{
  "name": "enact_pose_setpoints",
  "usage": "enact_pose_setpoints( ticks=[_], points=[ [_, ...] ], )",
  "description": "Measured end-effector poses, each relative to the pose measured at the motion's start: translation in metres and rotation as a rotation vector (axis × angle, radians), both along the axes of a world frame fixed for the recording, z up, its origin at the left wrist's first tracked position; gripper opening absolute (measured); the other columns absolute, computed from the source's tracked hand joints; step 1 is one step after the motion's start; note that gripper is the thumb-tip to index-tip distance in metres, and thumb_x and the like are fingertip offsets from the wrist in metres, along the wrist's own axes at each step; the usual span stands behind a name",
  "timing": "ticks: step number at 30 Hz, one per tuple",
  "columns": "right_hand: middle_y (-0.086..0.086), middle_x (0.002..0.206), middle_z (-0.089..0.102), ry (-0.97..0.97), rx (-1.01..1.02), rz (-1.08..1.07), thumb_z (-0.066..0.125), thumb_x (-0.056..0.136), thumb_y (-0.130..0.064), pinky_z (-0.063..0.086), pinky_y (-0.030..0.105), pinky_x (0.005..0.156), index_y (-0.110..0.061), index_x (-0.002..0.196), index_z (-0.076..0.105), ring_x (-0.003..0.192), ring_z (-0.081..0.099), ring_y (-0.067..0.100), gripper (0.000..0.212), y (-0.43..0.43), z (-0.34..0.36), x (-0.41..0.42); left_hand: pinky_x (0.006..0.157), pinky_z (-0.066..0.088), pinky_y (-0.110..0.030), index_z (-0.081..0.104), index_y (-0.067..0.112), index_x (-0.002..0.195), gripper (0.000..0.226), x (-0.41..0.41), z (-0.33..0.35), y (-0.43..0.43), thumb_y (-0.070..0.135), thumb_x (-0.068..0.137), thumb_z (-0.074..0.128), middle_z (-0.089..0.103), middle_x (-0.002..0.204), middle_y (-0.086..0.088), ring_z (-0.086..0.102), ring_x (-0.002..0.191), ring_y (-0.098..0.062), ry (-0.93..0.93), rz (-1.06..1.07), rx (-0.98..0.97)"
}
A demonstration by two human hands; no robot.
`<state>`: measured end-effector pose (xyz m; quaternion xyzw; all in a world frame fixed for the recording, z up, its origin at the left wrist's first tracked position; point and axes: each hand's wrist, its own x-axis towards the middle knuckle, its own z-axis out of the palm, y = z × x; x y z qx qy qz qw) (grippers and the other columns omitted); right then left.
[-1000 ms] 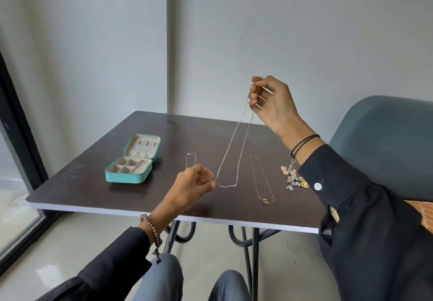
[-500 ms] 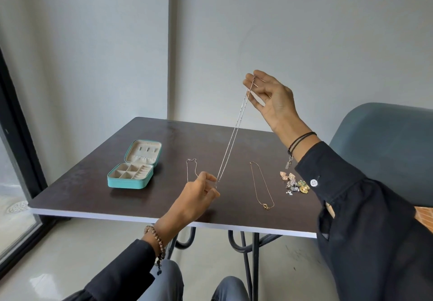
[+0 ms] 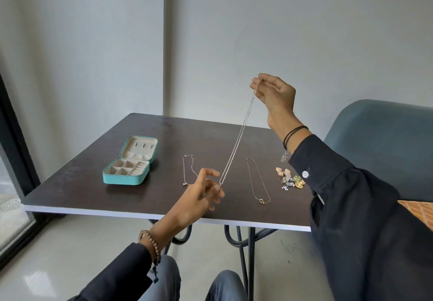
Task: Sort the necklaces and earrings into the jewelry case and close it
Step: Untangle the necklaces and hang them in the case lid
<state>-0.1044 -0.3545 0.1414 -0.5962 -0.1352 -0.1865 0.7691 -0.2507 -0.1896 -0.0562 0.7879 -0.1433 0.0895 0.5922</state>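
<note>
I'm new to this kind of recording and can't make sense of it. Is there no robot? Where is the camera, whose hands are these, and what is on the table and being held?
There is no machine here. A person wears one camera on the head, looking down at their own hands. The right hand pinches a silver chain necklace and holds it up. The left hand is open beside its lower end. On the dark table lie an open teal jewelry case, a pale necklace, a gold necklace and a small pile of earrings.
</note>
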Motion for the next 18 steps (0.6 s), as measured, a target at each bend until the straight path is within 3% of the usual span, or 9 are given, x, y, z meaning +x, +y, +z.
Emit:
enact_pose_setpoints(
  ticks=[4, 7, 9, 11, 18],
  points=[
    [0.021, 0.104, 0.075, 0.127, 0.178, 0.142, 0.058, 0.091, 0.006, 0.061, 0.032, 0.087, 0.004, 0.103, 0.070, 0.092, 0.077, 0.026, 0.017, 0.003, 0.008, -0.005, 0.067, 0.054, -0.028, 0.056, 0.017, 0.120, 0.017, 0.000, -0.003, 0.000, 0.018, 0.104, 0.052, 0.070, 0.090, -0.001, 0.063, 0.077, -0.013, 0.023, 0.020, -0.015],
    [0.016, 0.089, 0.073, 0.191, 0.252, 0.189, 0.067, 0.087, -0.001, 0.059, 0.027, 0.074, -0.001, 0.088, 0.067, 0.078, 0.072, 0.023, 0.001, 0.006, 0.014, -0.006, 0.065, 0.054, -0.025, 0.064, 0.014, 0.116, 0.016, -0.001, -0.004, 0.002, 0.016, 0.103, 0.053, 0.072, 0.089, 0.000, 0.064, 0.075, -0.009, 0.063, 0.048, -0.002],
    [0.013, 0.083, 0.069, 0.170, 0.184, 0.161, 0.071, 0.082, -0.002, 0.047, 0.022, 0.058, -0.003, 0.081, 0.066, 0.070, 0.063, 0.018, 0.005, 0.007, 0.013, -0.002, 0.063, 0.053, -0.024, 0.067, 0.012, 0.111, 0.016, 0.000, -0.004, 0.003, 0.015, 0.103, 0.054, 0.072, 0.088, 0.000, 0.065, 0.074, -0.008, 0.081, 0.057, 0.007],
    [0.013, 0.081, 0.069, 0.133, 0.098, 0.131, 0.070, 0.082, -0.001, 0.038, 0.020, 0.052, -0.003, 0.083, 0.068, 0.065, 0.058, 0.014, 0.003, 0.007, 0.010, 0.002, 0.061, 0.052, -0.023, 0.068, 0.010, 0.108, 0.016, 0.001, -0.004, 0.003, 0.013, 0.103, 0.053, 0.072, 0.086, 0.000, 0.065, 0.073, -0.008, 0.109, 0.059, 0.005],
    [0.000, 0.091, 0.073, -0.092, -0.517, -0.054, 0.060, 0.090, -0.009, 0.049, 0.018, 0.068, -0.014, 0.103, 0.071, 0.073, 0.064, 0.005, 0.018, 0.005, -0.003, 0.022, 0.061, 0.052, -0.021, 0.068, 0.012, 0.099, 0.015, 0.003, -0.009, -0.001, 0.011, 0.102, 0.054, 0.072, 0.086, -0.002, 0.065, 0.073, -0.011, 0.216, 0.049, -0.049]
  ],
)
